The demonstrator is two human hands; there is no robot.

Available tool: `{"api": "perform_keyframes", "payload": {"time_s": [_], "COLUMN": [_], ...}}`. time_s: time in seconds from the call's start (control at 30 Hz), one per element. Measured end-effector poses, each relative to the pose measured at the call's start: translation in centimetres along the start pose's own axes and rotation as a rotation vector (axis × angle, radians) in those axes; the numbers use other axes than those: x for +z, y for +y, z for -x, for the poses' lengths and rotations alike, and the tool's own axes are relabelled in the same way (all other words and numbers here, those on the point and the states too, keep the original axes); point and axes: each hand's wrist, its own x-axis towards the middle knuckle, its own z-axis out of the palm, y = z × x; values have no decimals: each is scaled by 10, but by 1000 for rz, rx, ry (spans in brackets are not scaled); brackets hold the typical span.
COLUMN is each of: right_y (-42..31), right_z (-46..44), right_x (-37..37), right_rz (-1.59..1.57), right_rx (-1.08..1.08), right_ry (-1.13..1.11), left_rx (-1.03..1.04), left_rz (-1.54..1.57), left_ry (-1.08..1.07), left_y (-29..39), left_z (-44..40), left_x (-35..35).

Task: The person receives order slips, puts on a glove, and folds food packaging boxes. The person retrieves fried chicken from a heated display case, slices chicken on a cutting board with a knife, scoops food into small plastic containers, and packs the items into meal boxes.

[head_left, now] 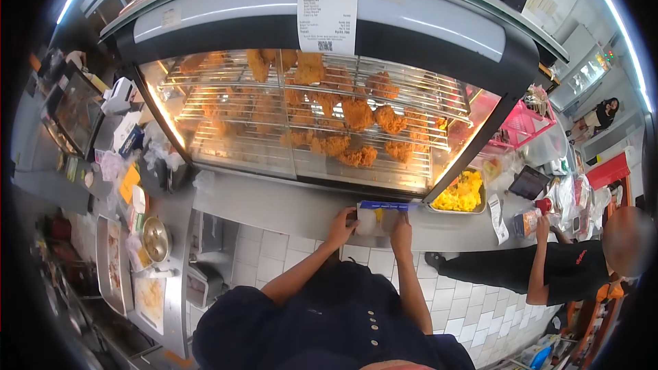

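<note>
A small food box [384, 206] with a blue edge sits at the front of the steel counter, below the glass warmer. Inside it are something whitish, perhaps rice, and a bit of yellow. My left hand [340, 227] is closed on its left side, thumb and fingers at the rim. On the opposite side, my right hand [401, 231] grips the right edge. To the right of the box stands a metal tray of yellow scrambled egg [460, 192]. Several pieces of fried chicken [358, 115] lie on the wire racks behind the glass.
The heated display case [295, 178] fills the space ahead, with a printed receipt [327, 10] on its top. A co-worker [576, 260] stands at right, reaching toward packets. On the left counter are a metal bowl [156, 240] and a long tray [110, 260].
</note>
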Motion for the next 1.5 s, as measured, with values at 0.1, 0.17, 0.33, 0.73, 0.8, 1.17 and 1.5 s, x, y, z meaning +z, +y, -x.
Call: {"api": "perform_keyframes", "payload": {"time_s": [0.1, 0.17, 0.33, 0.73, 0.8, 1.17, 1.5], "right_y": [-20, -4, 26, 109, 127, 212, 108], "right_z": [7, 13, 28, 38, 37, 22, 81], "right_x": [-7, 3, 12, -79, -103, -183, -76], "right_rz": [83, 237, 381, 453, 526, 419, -169], "right_rx": [-11, -250, -271, -208, -121, -64, 73], "right_ry": [22, 149, 94, 125, 95, 401, 614], "left_rx": [22, -62, 24, 746, 607, 531, -116], "left_rz": [-122, -32, 14, -36, -94, 529, 231], "left_ry": [-37, -85, -53, 941, 899, 566, -549], "left_y": [1, -2, 54, 363, 372, 356, 87], "left_z": [-6, -10, -18, -170, -177, -154, -21], "left_x": [1, 7, -26, -221, -221, -142, 114]}}
